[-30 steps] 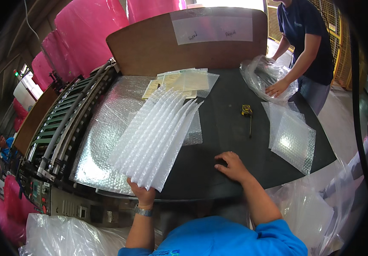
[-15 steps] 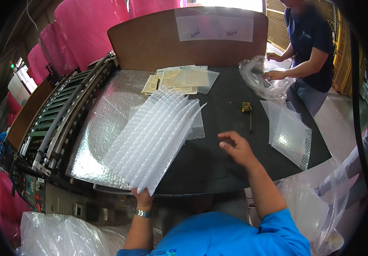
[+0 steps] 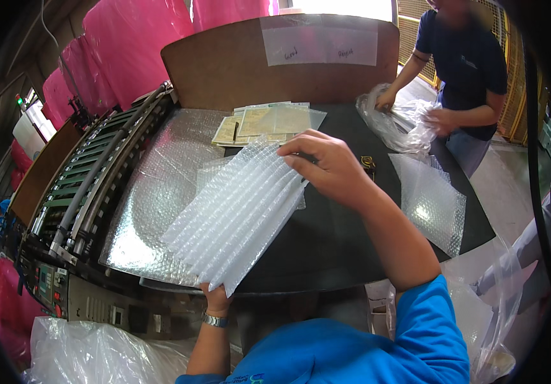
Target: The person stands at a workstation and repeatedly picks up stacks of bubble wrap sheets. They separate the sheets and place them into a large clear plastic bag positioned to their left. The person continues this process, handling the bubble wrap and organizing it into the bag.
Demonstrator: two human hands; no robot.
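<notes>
My left hand (image 3: 216, 299) grips the near end of a fanned stack of bubble-wrap bags (image 3: 234, 214), raised at a slant over the table. The bags overlap in long steps, so several edges show side by side. At the stack's far right corner is my right hand (image 3: 330, 166), its thumb and fingers bent in a pinch on the bags' edge; the exact contact at the fingertips is hard to see. Beneath the stack, a large bubble-wrap sheet (image 3: 141, 198) covers the left part of the dark table (image 3: 339, 249).
Papers with a pen (image 3: 269, 121) lie at the back. A yellow-black tape measure (image 3: 368, 165) sits partly behind my right arm. More bubble-wrap pieces (image 3: 432, 198) lie at right, where a co-worker (image 3: 464, 77) handles clear plastic (image 3: 390, 118). A roller conveyor (image 3: 96, 166) borders the left.
My right hand has moved up and left from over the bare tabletop to the stack's far corner. The stack shifted slightly in my left hand. The co-worker's hands moved on the plastic.
</notes>
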